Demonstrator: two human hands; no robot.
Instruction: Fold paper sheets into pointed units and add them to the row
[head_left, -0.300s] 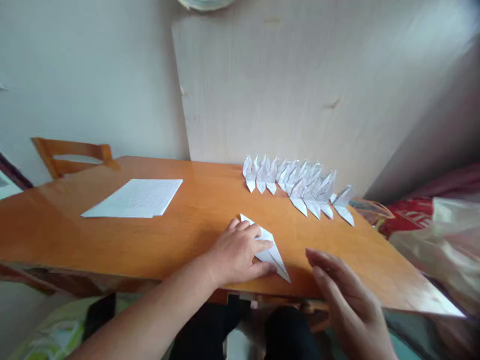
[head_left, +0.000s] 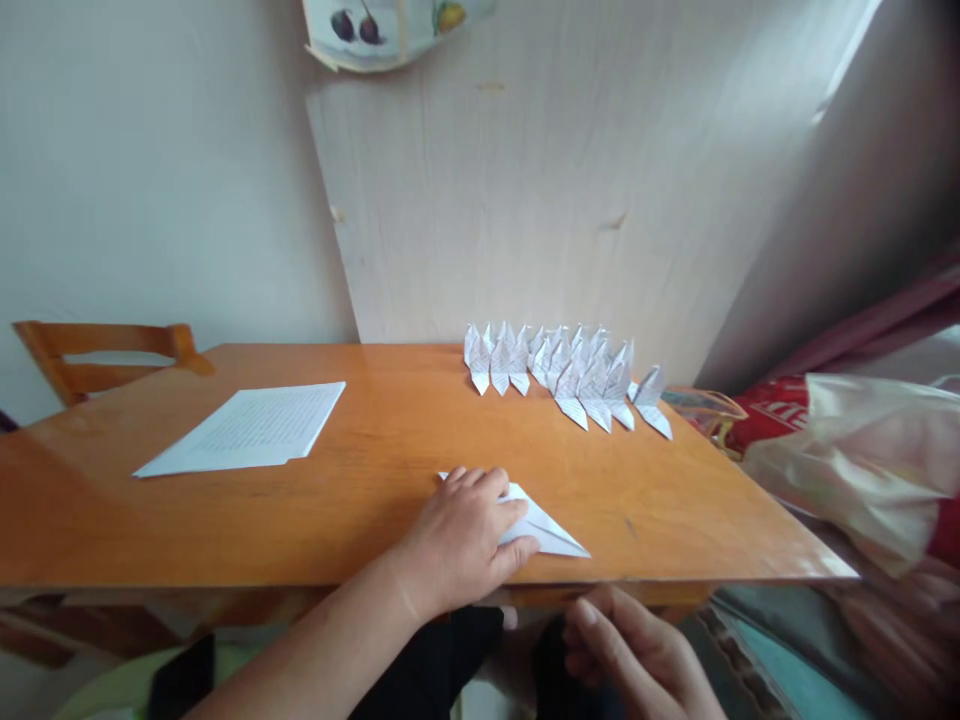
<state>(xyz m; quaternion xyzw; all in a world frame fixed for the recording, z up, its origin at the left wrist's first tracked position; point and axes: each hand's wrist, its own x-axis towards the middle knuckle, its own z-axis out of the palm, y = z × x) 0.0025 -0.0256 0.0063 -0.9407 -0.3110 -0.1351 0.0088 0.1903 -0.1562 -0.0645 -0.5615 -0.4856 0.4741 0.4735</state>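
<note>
A white sheet of folded paper (head_left: 547, 528) lies near the table's front edge, a long narrow point of it aimed right. My left hand (head_left: 469, 530) rests over its left part and holds it down against the tabletop, fingers bent and thumb on the paper. Part of the sheet is hidden under that hand. Off the table edge, lower and to the right, my right hand (head_left: 626, 640) is loosely closed, thumb against curled fingers, and I see nothing in it. It does not touch the paper.
Several folded paper pieces (head_left: 592, 385) stand in rows at the table's (head_left: 390, 420) back right. A stack of written sheets (head_left: 247, 425) lies on the left. Beyond are a wooden chair (head_left: 120, 345) and, at the right, plastic bags (head_left: 847, 450).
My right hand has drawn down and left below the table edge, and its fingers have curled shut. The paper's point has turned to face more to the right under my left hand. The view has shifted.
</note>
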